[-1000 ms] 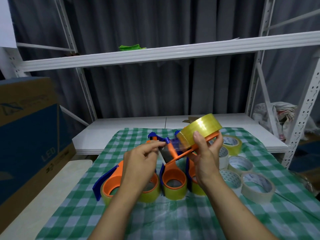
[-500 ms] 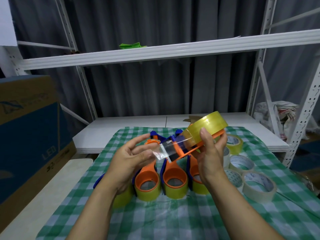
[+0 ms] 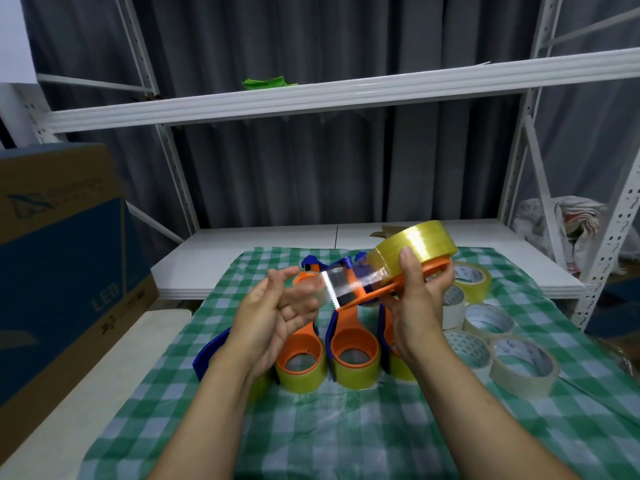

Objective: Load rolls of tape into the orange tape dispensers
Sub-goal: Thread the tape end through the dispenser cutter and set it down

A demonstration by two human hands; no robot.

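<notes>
Right of centre, our right hand (image 3: pixel 415 306) grips the dispenser (image 3: pixel 382 292) and its roll (image 3: pixel 415 242) above the cloth (image 3: pixel 346 431). Our left hand (image 3: pixel 273 315) lies loosely spread beside the strip (image 3: pixel 346 284); we cannot tell whether it touches.

Two bare forearms and two hands, seen from above. At 7 o'clock the left forearm (image 3: pixel 214 410), uncovered from the lower edge up to the wrist, slim and smooth. Beyond it the left hand (image 3: pixel 273 317), with fine creases across the palm. At 5 o'clock the right forearm (image 3: pixel 485 420), likewise uncovered along all the visible length. Toward 4 o'clock from the middle the right hand (image 3: pixel 414 306), with a short, plain, rounded thumbnail (image 3: pixel 406 252).
</notes>
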